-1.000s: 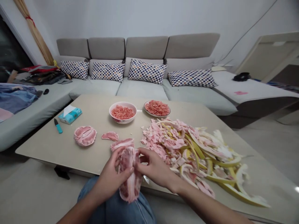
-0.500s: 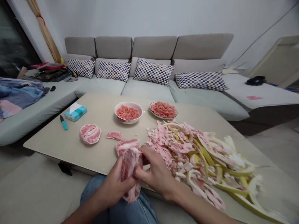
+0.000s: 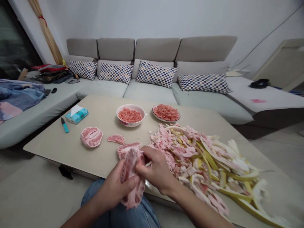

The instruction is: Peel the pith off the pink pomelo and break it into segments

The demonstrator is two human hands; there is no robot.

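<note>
My left hand point(image 3: 117, 186) is wrapped round a pink pomelo chunk point(image 3: 133, 193), held above my lap at the table's front edge. At its upper right side, my right hand point(image 3: 155, 169) pinches the pale membrane between thumb and fingers; the fingertips are partly hidden. Just behind the held chunk lies another pomelo piece point(image 3: 124, 149), partly covered by it. A single pomelo segment point(image 3: 116, 138) rests farther back, and a peeled pomelo half point(image 3: 91, 137) sits to its left. To the right of my hands spreads a heap of pomelo peel and pink membrane point(image 3: 187, 152).
A bowl point(image 3: 130, 124) and a plate point(image 3: 166, 120) of red pomelo pulp stand toward the back of the table point(image 3: 57, 144). At the left are a tissue pack point(image 3: 78, 117) and a small turquoise-handled knife point(image 3: 64, 125). A sofa point(image 3: 147, 91) runs behind.
My right hand has shifted slightly up and left along the chunk, its fingers now closed in a tighter pinch. The chunk has turned a little in my left hand.
</note>
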